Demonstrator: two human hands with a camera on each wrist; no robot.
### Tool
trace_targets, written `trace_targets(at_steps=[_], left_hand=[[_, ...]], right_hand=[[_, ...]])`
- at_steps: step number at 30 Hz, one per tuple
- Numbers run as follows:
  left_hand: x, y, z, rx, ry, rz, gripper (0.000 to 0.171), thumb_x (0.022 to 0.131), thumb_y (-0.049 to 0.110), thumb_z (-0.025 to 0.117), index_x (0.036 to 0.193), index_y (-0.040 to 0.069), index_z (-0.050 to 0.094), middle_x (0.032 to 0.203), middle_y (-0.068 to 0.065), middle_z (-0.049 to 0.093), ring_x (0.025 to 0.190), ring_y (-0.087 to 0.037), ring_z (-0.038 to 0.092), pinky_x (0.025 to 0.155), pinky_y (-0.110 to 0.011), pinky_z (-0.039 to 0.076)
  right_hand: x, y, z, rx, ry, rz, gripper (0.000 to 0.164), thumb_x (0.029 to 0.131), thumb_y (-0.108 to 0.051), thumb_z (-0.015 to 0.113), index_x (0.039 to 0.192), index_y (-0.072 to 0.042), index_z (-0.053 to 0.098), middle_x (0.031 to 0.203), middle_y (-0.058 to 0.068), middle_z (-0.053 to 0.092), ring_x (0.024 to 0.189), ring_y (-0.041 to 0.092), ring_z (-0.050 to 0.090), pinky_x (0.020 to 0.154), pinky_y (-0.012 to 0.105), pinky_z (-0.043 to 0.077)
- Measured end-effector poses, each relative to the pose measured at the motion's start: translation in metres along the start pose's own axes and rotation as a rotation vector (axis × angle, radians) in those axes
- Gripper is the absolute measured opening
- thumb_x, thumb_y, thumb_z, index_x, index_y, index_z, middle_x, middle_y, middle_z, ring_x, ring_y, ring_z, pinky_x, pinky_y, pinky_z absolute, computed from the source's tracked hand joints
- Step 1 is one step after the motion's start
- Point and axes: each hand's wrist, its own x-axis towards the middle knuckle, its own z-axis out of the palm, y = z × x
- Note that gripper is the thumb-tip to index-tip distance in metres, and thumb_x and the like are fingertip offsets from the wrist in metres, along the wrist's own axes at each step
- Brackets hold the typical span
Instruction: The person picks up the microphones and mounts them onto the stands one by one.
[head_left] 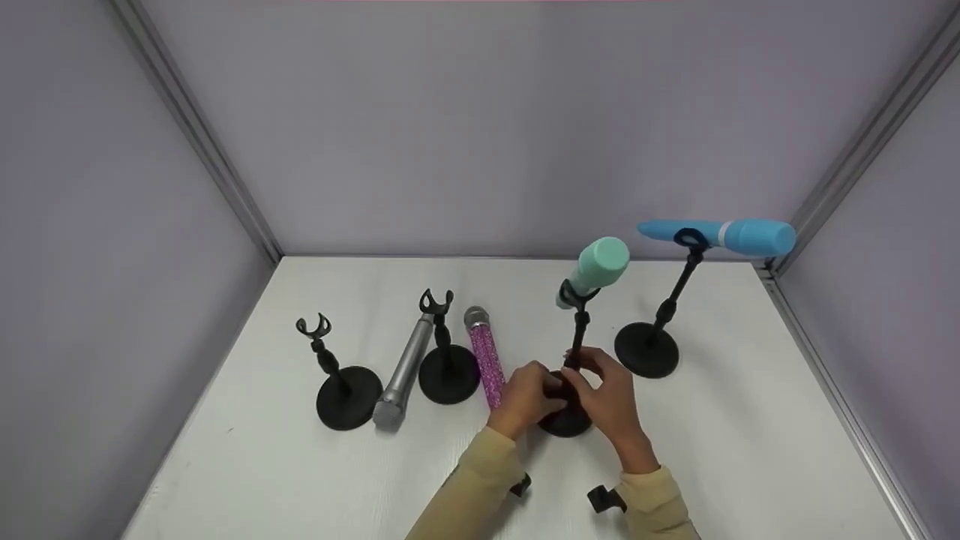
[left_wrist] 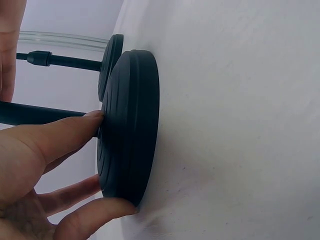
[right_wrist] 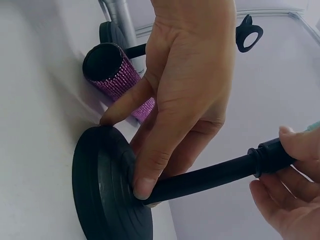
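A mint-green microphone (head_left: 604, 262) sits tilted in the clip of a black desk microphone stand (head_left: 564, 425). My left hand (head_left: 527, 399) holds that stand's round base (left_wrist: 127, 125), thumb beside the foot of the pole and other fingers at the rim. Higher up, my right hand (head_left: 609, 396) pinches the collar (right_wrist: 272, 156) on the pole between thumb and fingers. The base's underside is hidden. Just left of my left hand lies a pink glittery microphone (head_left: 486, 356), its lower end covered by the hand in the head view.
At the right, a second stand (head_left: 646, 350) bears a blue microphone (head_left: 757, 237). Leftward, a stand with a bare clip (head_left: 448, 375), a silver microphone (head_left: 405, 367) and another bare stand (head_left: 349, 397) occupy the white table (head_left: 300, 487). Grey panels (head_left: 420, 135) enclose the back and sides.
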Motion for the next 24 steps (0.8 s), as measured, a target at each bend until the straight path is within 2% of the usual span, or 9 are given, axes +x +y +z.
trace_targets(at_steps=[6,10,17,21,24], left_hand=[[-0.0001,0.0000,0.0033,0.002,-0.004,0.016,0.022,0.080,0.013,0.089,0.099,0.007,0.079,0.094,-0.003,0.077,0.089,-0.014,0.069,0.083,-0.031,0.059],[0.0005,0.0012,0.0032,-0.005,-0.007,0.010,0.022,0.080,0.013,0.089,0.098,0.007,0.078,0.092,-0.003,0.076,0.087,-0.013,0.068,0.082,-0.031,0.059],[0.0008,0.0010,0.0030,0.009,0.008,0.039,0.022,0.079,0.013,0.090,0.096,0.006,0.079,0.090,-0.003,0.078,0.087,-0.015,0.070,0.079,-0.029,0.058],[0.0006,0.0012,0.0025,0.017,0.013,0.067,0.020,0.079,0.012,0.090,0.095,0.006,0.080,0.089,-0.004,0.078,0.084,-0.014,0.070,0.076,-0.027,0.058],[0.0014,0.0014,0.0022,0.013,0.012,0.064,0.018,0.079,0.012,0.090,0.094,0.007,0.081,0.087,-0.003,0.078,0.082,-0.011,0.068,0.076,-0.026,0.057]], right_hand=[[0.0000,0.0040,-0.0023,0.006,-0.001,-0.045,0.023,0.083,0.012,0.076,0.105,0.010,0.071,0.100,0.021,0.076,0.096,0.032,0.074,0.091,0.016,0.056],[0.0006,0.0063,-0.0029,0.045,-0.039,-0.086,0.025,0.085,0.017,0.071,0.110,0.015,0.069,0.104,0.026,0.075,0.100,0.038,0.073,0.094,0.012,0.053],[0.0006,0.0051,-0.0025,0.037,-0.009,-0.074,0.023,0.083,0.012,0.076,0.106,0.012,0.072,0.102,0.022,0.076,0.096,0.040,0.074,0.089,0.012,0.055],[0.0010,0.0042,-0.0020,0.025,0.004,-0.092,0.021,0.083,0.013,0.076,0.103,0.013,0.072,0.098,0.023,0.077,0.095,0.040,0.075,0.090,0.012,0.055],[0.0015,0.0046,-0.0018,0.022,0.002,-0.093,0.021,0.083,0.013,0.075,0.104,0.013,0.072,0.099,0.024,0.076,0.095,0.039,0.075,0.090,0.011,0.054]])
